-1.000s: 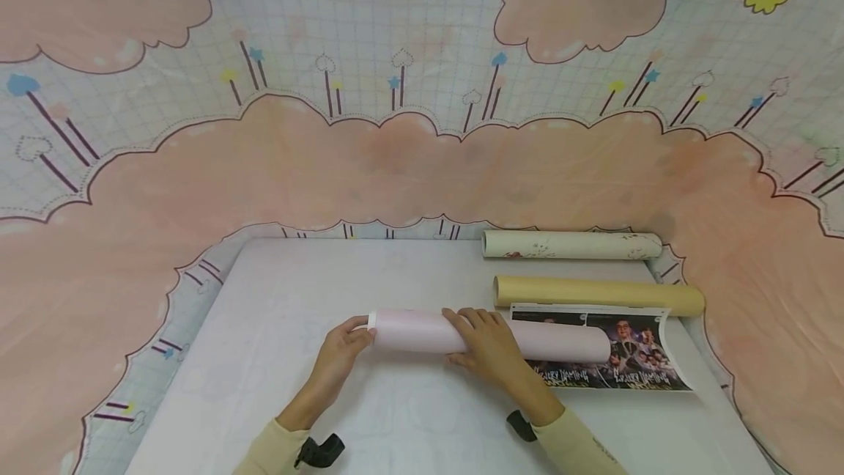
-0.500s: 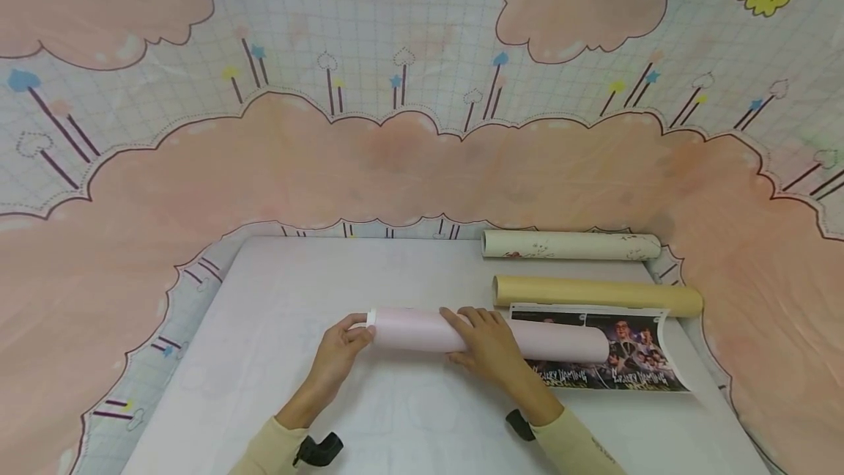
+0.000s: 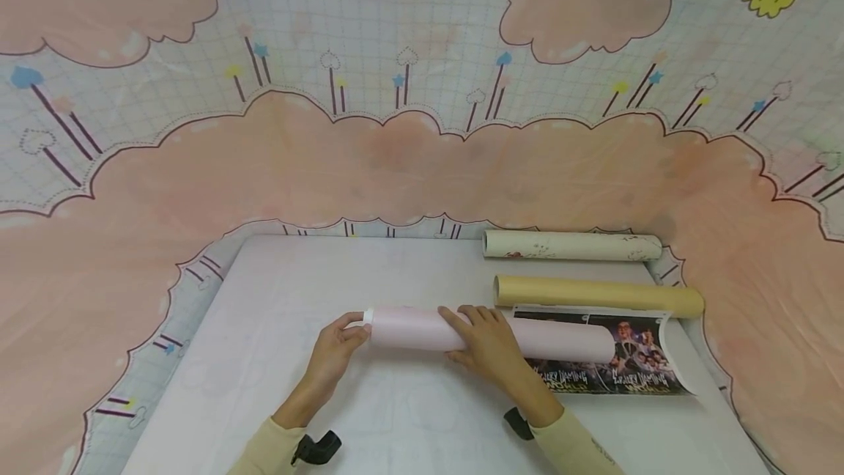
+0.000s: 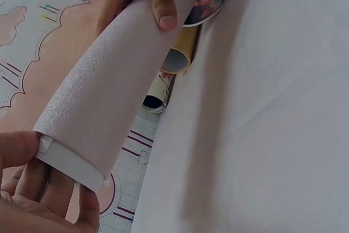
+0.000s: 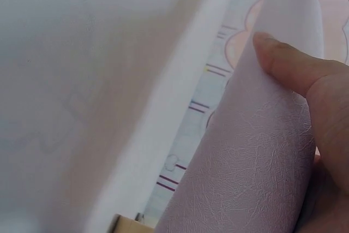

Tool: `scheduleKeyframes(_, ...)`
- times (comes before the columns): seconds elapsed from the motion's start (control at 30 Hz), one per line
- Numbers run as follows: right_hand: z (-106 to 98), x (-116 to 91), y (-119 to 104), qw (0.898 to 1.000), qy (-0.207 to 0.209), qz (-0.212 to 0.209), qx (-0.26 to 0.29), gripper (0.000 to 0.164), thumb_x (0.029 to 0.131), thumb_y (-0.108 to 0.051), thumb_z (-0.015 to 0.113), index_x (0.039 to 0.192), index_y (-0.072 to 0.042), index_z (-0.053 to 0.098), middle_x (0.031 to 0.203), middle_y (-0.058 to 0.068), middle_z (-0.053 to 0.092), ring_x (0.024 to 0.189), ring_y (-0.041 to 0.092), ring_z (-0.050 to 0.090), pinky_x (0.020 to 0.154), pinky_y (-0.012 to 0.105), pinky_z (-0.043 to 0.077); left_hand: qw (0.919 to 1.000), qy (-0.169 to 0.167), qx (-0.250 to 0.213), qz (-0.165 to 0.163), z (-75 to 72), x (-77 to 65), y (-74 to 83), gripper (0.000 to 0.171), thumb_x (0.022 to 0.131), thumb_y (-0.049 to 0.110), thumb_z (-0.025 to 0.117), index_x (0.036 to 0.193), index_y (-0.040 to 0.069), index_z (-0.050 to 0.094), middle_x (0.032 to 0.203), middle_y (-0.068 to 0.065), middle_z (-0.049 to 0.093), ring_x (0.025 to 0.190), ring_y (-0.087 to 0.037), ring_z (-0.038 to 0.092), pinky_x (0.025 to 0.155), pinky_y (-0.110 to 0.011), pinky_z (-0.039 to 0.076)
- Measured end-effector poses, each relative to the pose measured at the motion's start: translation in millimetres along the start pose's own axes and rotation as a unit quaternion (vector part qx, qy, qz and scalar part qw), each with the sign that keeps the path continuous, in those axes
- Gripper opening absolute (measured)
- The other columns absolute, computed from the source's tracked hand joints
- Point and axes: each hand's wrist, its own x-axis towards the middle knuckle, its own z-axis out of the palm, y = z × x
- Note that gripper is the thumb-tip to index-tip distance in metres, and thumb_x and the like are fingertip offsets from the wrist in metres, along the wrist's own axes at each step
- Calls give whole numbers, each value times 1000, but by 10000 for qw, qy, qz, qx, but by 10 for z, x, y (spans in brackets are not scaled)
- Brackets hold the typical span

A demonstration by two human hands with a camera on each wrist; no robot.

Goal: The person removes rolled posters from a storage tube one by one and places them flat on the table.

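Note:
A pale pink roll of textured wallpaper [image 3: 409, 330] lies crosswise between the hands, above the white tabletop. At its left end the left hand [image 3: 328, 359] pinches the edge, thumb outside and fingers inside the opening. A white inner band [image 4: 73, 163] and a small white tab [image 4: 45, 144] show there in the left wrist view. Around the roll's middle, the right hand [image 3: 489, 349] grips from above, with its thumb on the near side. In the right wrist view that thumb [image 5: 292, 66] presses along the pink surface [image 5: 245, 162].
Behind the pink roll's right half lies a dark printed poster [image 3: 642, 369] with a curling right edge. Farther back rest a yellow roll [image 3: 593, 295] and a cream floral roll [image 3: 574, 245]. A patterned cloth [image 3: 422, 174] hangs behind the white table [image 3: 316, 270].
The left hand and the roll's left end have shifted slightly left. The roll's right end now reaches a little farther right. The right hand keeps its grip.

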Motion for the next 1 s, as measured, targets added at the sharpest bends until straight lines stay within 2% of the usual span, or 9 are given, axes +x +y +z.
scheduleKeyframes(0.4,-55,1,-49,10000,-50,15,8,78,75,-48,81,144,-30,48,123,5,64,108,28,62,93,47,48,9995,235,144,152,-8,-32,15,26,95,16,65,118,5,65,98,-11,76,91,-12,60,87,-30,40)
scheduleKeyframes(0.73,-85,-6,-72,9999,80,-62,-103,78,74,-50,82,142,-30,50,122,5,64,107,28,62,91,46,49,9991,266,169,295,-22,-69,36,26,95,12,63,120,4,64,96,-11,77,90,-6,62,86,-26,43)
scheduleKeyframes(1.0,-109,-18,-93,9999,-49,5,-88,78,75,-50,81,143,-30,49,123,4,64,109,28,62,93,48,49,9989,296,168,326,-21,-81,32,25,94,10,64,118,3,65,94,-11,77,87,-6,62,82,-25,43)
